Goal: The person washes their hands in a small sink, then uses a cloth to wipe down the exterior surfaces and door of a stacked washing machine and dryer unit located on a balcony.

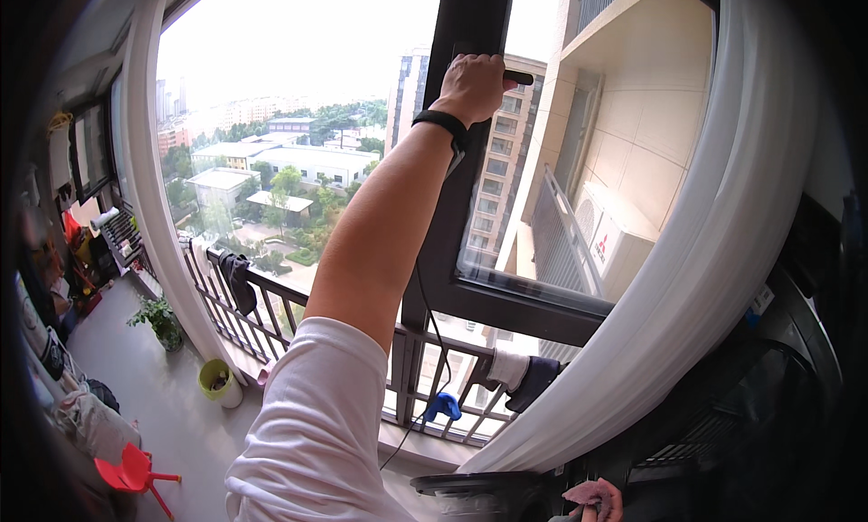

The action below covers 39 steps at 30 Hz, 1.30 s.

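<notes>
My left hand (472,88) is wrapped around the black handle (519,78) of a dark-framed window sash (468,251). My left arm, in a white sleeve, stretches up across the view, with a black band (442,121) at the wrist. Through the sash's glass pane (569,183) show a building wall and an outdoor air-conditioner unit (610,234). Low at the right, partly cut off by the picture's bottom edge, my right hand (616,500) holds a pink and grey cloth (588,493).
A white curtain (732,237) hangs at the right. Socks (237,281) and other cloths (532,379) lie over the dark railing (278,288). A thin cable (444,352) passes a blue object (444,407). Leftward stand a bin (220,384), a potted plant (163,325) and a red stool (132,471).
</notes>
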Each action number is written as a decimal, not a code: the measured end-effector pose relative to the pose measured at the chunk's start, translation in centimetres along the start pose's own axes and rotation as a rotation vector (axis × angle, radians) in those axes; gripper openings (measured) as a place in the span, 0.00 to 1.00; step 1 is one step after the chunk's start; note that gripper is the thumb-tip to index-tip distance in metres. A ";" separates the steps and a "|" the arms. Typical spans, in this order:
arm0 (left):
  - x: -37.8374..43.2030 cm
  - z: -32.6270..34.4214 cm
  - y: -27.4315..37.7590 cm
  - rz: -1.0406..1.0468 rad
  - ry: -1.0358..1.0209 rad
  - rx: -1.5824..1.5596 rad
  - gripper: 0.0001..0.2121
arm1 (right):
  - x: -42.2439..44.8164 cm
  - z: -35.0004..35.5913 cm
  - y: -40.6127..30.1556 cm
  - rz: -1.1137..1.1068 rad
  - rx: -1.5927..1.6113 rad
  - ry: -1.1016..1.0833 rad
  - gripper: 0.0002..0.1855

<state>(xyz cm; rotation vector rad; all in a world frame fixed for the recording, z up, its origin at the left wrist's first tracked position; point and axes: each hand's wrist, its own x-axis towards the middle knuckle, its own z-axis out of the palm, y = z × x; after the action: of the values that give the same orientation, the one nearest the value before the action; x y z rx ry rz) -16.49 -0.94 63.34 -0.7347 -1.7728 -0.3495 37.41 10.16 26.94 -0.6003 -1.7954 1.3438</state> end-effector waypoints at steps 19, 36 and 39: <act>3.2 -2.7 -1.6 -0.756 0.098 -0.575 0.29 | -2.6 -1.5 6.8 -0.001 0.145 0.039 0.16; 3.1 -0.4 -4.7 -0.752 0.157 -0.777 0.25 | -1.9 -2.5 3.8 -0.089 0.038 -0.024 0.10; 3.5 0.9 -6.2 -0.740 0.166 -0.709 0.26 | -2.0 -2.6 2.1 -0.118 0.065 -0.056 0.11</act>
<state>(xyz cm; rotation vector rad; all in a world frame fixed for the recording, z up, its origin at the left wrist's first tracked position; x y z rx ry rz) -21.73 -4.05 67.14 -0.4655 -1.7003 -1.5432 40.54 10.76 24.66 -0.4189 -1.7956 1.3439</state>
